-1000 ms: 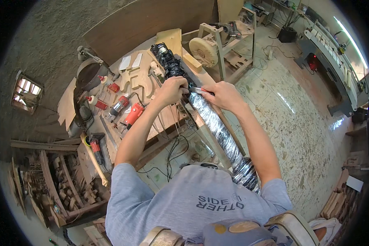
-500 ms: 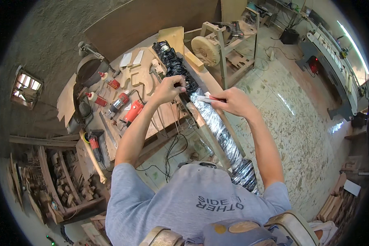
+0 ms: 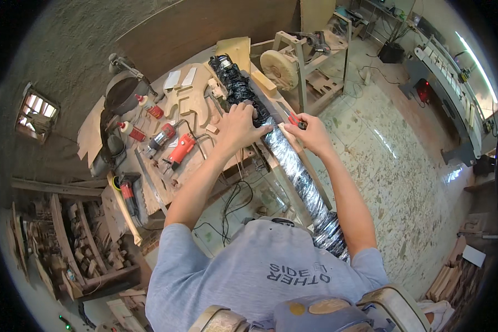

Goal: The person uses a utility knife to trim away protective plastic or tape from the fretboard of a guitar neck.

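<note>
A long bundle [image 3: 304, 180] wrapped in shiny clear plastic, with black wrapping [image 3: 233, 83] over its far part, runs from the bench toward my body. My left hand [image 3: 240, 127] lies over it where black meets clear, fingers curled on the black part and thumb stretched onto the shiny part. My right hand [image 3: 315, 135], closed just right of the bundle, grips a red-and-black handled cutter [image 3: 296, 120]. Its thin end points far and left, away from me. Beside the right thumb a pale edge shows; I cannot tell what it belongs to.
Left on the workbench [image 3: 160, 141] are a red power tool [image 3: 180, 149], another power tool [image 3: 160, 137], glue bottles [image 3: 149, 105] and a cut wooden body shape [image 3: 191, 105]. A wooden stand with a round disc [image 3: 279, 69] is beyond. Cables [image 3: 235, 202] hang below.
My left hand has gone from a closed pinch to reaching across the bundle. My right hand has drawn slightly right, and the cutter has turned from pointing left to pointing away from me.
</note>
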Demonstrator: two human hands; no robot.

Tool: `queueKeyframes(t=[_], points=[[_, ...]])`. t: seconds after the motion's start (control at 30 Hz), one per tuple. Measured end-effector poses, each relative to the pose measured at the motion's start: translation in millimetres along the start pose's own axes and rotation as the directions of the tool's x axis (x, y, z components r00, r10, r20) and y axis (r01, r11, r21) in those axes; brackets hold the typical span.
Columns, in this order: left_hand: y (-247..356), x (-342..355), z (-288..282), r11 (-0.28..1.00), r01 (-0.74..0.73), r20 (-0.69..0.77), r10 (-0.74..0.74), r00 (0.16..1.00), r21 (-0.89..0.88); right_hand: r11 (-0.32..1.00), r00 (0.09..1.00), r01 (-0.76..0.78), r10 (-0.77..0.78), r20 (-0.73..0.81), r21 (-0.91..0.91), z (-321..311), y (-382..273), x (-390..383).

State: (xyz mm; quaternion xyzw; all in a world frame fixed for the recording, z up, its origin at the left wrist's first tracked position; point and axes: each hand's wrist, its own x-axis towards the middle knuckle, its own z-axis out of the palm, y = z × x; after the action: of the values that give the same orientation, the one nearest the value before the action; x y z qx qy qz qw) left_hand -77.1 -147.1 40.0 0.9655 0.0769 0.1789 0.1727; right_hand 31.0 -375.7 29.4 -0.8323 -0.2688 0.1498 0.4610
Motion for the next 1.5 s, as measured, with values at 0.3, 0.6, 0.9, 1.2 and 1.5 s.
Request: queueKeyframes(t=[0.3, 0.6, 0.9, 1.2, 1.5], points=[[-24.2, 12.9, 1.9, 0.962, 0.148, 0.013, -0.149, 0.989, -0.23, 0.999, 0.998, 0.005, -0.009, -0.07, -0.053, 20.1, -20.4, 35.4], [-79.1, 37.0, 30.1, 0.814, 0.515, -0.159, -0.564, 0.81, -0.268, 0.954, 0.995, 0.071, -0.09, -0.051, -0.291, 70.1, -63.4, 80.8], [-86.3, 33.3, 35.3, 0.91, 0.368, -0.122, -0.394, 0.911, -0.188, 0.95, 0.948, 0.079, -0.165, -0.274, -0.301, 85.2, -24.1, 102.0], [-60.4, 25.4, 12.7, 0.973, 0.21, -0.399, -0.154, 0.904, 0.099, 0.947, 0.963, 0.095, -0.166, -0.211, -0.308, 79.4, -23.5, 101.6], [-85.6, 40.0, 28.1, 0.976, 0.08, -0.388, -0.155, 0.909, -0.203, 0.897, 0.877, 0.417, -0.44, -0.196, -0.148, 84.4, -52.5, 115.0]])
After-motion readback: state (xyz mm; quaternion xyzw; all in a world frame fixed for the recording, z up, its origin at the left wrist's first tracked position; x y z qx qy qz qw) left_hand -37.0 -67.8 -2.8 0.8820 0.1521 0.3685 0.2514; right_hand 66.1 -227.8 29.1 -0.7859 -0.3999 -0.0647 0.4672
